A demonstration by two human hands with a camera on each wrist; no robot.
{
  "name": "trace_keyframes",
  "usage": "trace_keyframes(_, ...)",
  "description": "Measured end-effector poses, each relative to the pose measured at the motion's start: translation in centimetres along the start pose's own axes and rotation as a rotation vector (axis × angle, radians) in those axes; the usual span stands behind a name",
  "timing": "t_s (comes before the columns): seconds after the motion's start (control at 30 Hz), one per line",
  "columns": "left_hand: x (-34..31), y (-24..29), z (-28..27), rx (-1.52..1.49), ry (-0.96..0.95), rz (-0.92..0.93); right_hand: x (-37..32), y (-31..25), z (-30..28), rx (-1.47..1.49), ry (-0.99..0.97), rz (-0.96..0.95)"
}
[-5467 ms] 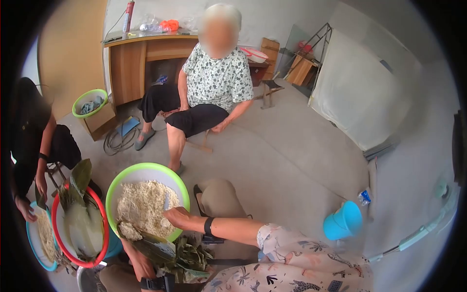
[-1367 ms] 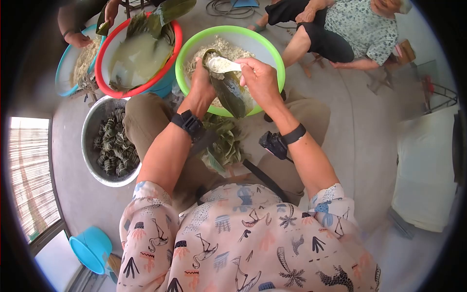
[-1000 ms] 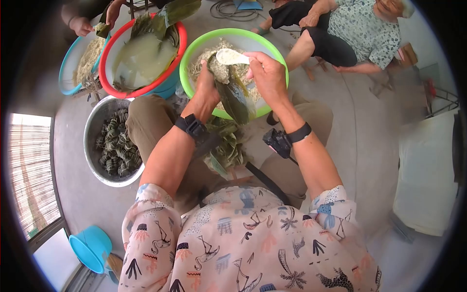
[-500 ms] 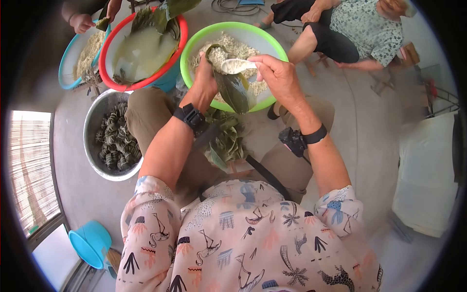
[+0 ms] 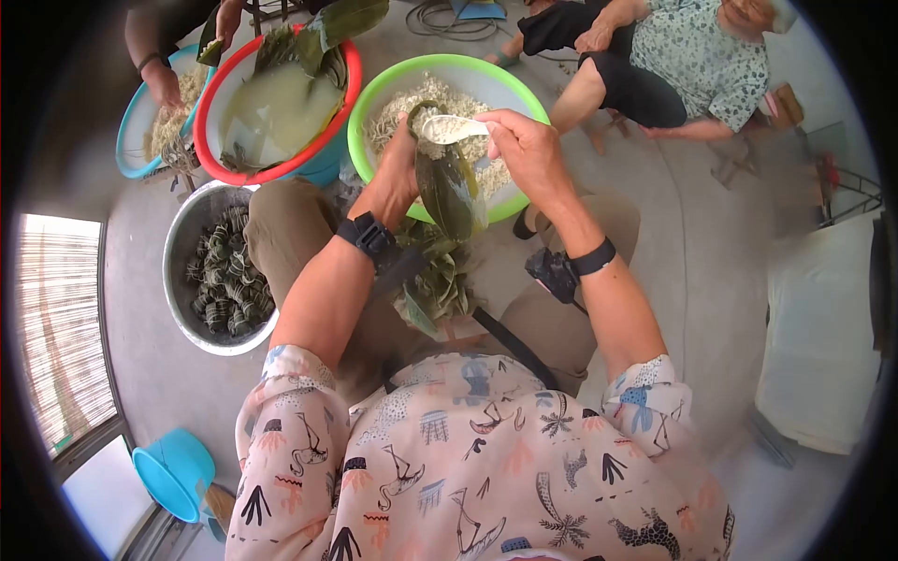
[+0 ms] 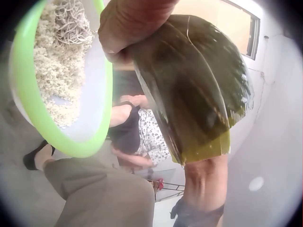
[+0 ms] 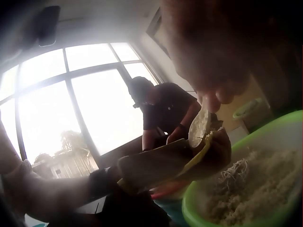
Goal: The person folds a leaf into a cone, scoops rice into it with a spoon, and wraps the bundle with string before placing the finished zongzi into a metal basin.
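My left hand [image 5: 398, 161] grips a folded green leaf [image 5: 445, 194] over the green-rimmed basin [image 5: 363, 82]; rice shows in the leaf's upper part. Between the fingers and thumb of my right hand [image 5: 529, 151] is the handle of a white spoon [image 5: 453, 129], its bowl over the leaf's opening. In the left wrist view the leaf [image 6: 189, 85] hangs from the left hand [image 6: 135, 26], its wide end outward. The right wrist view shows the spoon [image 7: 199, 126] at the leaf's edge, below the right hand [image 7: 206, 52]. Loose rice [image 5: 430, 89] lies in the basin.
Left of the basin stand a red-rimmed basin [image 5: 352, 65] of cloudy water and leaves, and a blue-rimmed basin [image 5: 122, 150]. A metal bowl [image 5: 173, 280] holds wrapped bundles [image 5: 229, 285]. Leaves [image 5: 438, 280] lie near my knees. Two people sit beyond.
The head view has swung down since the oldest frame. Over the last second, the spoon dipped lower over the leaf and rose slightly; the left hand keeps its grip on the leaf.
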State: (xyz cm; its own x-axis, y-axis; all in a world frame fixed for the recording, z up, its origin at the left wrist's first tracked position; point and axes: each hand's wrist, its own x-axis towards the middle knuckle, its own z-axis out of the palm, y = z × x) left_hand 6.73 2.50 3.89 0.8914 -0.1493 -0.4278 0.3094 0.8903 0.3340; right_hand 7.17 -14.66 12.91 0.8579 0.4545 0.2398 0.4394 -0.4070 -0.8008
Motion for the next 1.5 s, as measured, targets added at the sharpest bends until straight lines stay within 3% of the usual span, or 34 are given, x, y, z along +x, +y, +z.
trace_keyframes(0.3, 0.6, -0.1, -1.3, 0.016, -0.161, -0.043, 0.4, 0.3, 0.4, -0.012, 0.067, -0.006)
trace_keyframes(0.37, 0.5, -0.4, -1.4, -0.018, -0.123, -0.042, 0.7, 0.6, 0.4, -0.035, 0.039, -0.024)
trace_keyframes(0.4, 0.5, -0.3, -1.2, -0.048, -0.089, -0.037, 0.9, 0.9, 0.2, -0.03, 0.12, -0.016)
trace_keyframes(0.43, 0.4, -0.1, -1.2, -0.048, -0.088, -0.036, 1.0, 1.4, 0.0, -0.025, 0.202, -0.007)
trace_keyframes(0.57, 0.6, 0.4, -1.7, -0.023, -0.068, -0.026, 0.2, 7.2, 0.8, -0.13, 0.232, 0.013)
trace_keyframes(0.63, 0.9, 0.9, -2.0, -0.021, -0.08, -0.071, -1.4, 11.9, 2.5, -0.437, 0.078, 0.066)
trace_keyframes(0.67, 1.2, 0.9, -2.6, -0.03, -0.127, -0.081, -2.4, 13.2, 3.2, -0.445, 0.078, 0.075)
trace_keyframes(0.73, 0.5, 0.8, -1.8, 0.013, -0.044, -0.021, -3.8, 13.2, 4.6, -0.661, -0.035, 0.099)
trace_keyframes(0.8, 0.4, 0.7, -1.7, -0.019, -0.068, -0.007, -3.7, 12.6, 4.4, -0.647, -0.15, 0.157)
trace_keyframes(0.87, 0.6, 0.7, -1.9, -0.049, -0.089, 0.007, -3.1, 11.1, 3.6, -0.548, -0.073, -0.096)
trace_keyframes(0.9, 0.8, 0.6, -1.9, -0.072, -0.096, 0.006, -2.8, 9.6, 3.4, -0.544, -0.077, -0.093)
trace_keyframes(0.97, 1.2, 0.3, -2.2, -0.101, -0.103, 0.002, -2.2, 6.1, 2.8, -0.225, 0.058, -0.229)
trace_keyframes(1.1, 1.3, 0.6, -2.5, -0.129, -0.17, 0.048, -1.3, 3.0, 3.1, -0.23, 0.102, -0.415)
trace_keyframes(1.17, 0.5, 0.6, -1.7, -0.107, -0.125, 0.043, -0.6, 2.7, 2.8, -0.424, 0.044, -0.676)
trace_keyframes(1.27, -0.1, 0.7, -1.0, -0.034, -0.109, -0.009, -0.7, 1.7, 2.3, -0.496, -0.051, -0.761)
trace_keyframes(1.37, -2.8, 0.6, 1.8, 0.031, 0.025, 0.021, -0.4, 2.0, 2.0, -0.444, -0.08, -0.811)
trace_keyframes(1.5, -3.9, 0.6, 2.4, 0.048, 0.011, 0.001, -0.2, 1.5, 2.1, -0.334, 0.005, -0.719)
